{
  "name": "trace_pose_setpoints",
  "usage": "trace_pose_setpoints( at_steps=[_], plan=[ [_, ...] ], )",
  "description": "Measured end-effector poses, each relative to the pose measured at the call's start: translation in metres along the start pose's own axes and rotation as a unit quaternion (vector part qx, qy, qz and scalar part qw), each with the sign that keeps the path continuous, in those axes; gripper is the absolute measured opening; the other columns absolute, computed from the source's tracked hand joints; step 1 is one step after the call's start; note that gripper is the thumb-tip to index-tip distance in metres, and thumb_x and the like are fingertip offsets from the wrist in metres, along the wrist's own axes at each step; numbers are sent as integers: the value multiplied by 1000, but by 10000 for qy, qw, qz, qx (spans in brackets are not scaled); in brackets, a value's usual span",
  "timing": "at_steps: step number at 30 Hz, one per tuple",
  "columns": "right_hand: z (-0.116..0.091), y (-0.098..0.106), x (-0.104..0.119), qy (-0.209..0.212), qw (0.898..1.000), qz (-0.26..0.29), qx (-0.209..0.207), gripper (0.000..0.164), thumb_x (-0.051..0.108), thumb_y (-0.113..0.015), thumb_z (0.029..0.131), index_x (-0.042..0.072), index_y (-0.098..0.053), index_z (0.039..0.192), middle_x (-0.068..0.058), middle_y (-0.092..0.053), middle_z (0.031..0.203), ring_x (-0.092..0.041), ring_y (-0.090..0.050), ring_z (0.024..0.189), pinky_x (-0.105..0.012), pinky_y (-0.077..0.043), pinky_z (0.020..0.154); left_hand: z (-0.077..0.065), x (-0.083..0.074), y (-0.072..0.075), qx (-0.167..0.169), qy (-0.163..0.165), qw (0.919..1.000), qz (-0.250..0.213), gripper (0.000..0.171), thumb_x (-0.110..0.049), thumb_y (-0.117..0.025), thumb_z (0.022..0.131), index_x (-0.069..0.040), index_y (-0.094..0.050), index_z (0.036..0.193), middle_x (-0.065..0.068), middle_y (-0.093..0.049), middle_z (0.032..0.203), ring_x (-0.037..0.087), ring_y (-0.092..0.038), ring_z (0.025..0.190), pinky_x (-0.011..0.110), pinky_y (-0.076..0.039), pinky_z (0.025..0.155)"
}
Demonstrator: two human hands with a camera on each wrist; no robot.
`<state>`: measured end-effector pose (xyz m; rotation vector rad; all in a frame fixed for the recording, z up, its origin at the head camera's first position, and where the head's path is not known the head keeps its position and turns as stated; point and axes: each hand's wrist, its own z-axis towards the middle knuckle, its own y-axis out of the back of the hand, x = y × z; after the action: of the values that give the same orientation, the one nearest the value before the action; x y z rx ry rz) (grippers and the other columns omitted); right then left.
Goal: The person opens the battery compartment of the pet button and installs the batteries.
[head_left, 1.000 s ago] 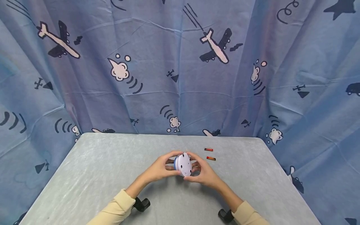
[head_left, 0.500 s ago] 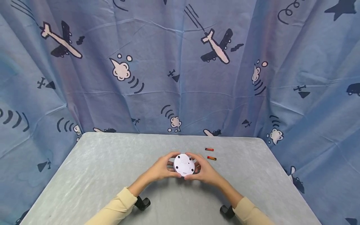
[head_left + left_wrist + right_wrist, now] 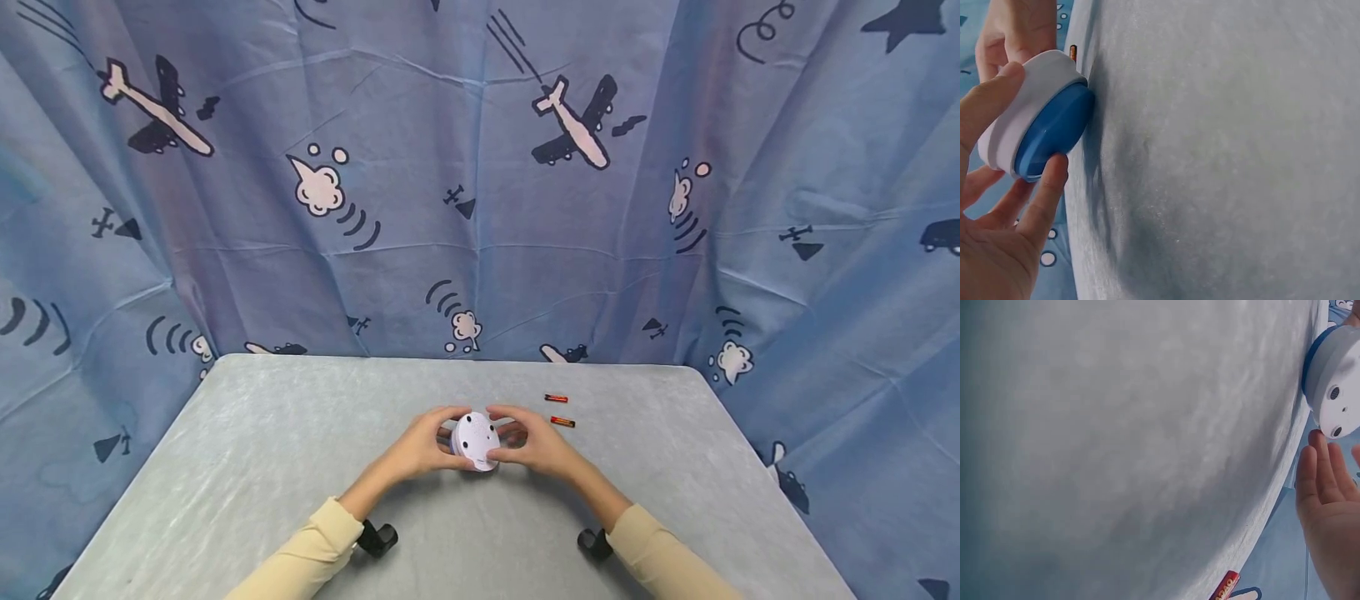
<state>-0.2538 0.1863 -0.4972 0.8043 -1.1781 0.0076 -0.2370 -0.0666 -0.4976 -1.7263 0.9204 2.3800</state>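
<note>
A round white device with a blue dome is held tilted above the table, its white underside with small holes and dark round feet towards the head camera. My left hand grips it from the left, thumb on the white rim and a fingertip at the blue dome. On the other side is my right hand. In the right wrist view its fingers are fairly straight, the tips at or just off the rim of the device; contact is hard to tell.
Two small red batteries, a farther one and a nearer one, lie on the grey table beyond my right hand. A blue patterned curtain hangs behind the table. Black straps with camera mounts sit at both wrists.
The device turned its underside towards the head camera, then tilted again and shifted slightly left. The right hand has loosened its grip on it. The batteries have stayed put.
</note>
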Motion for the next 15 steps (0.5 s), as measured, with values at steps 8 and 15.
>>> trace_pose_setpoints(
  at_steps=[8,15],
  plan=[
    [12,-1,0,125,9995,-203,221,69,19,-90,80,5,-59,140,-10,-60,138,-27,-65,111,-44,-52,94,-1,-2,-2,-88,-129,9995,-275,77,-2,-90,76,7,-52,141,25,-54,130,41,-62,108,35,-58,79],
    [16,-3,-3,246,9988,44,414,70,14,-89,81,0,-57,141,-16,-57,140,-33,-62,117,-47,-49,97,-1,-1,-1,-125,-74,9998,-155,78,-4,-91,75,8,-52,141,24,-55,137,36,-64,106,30,-57,78]
  ],
)
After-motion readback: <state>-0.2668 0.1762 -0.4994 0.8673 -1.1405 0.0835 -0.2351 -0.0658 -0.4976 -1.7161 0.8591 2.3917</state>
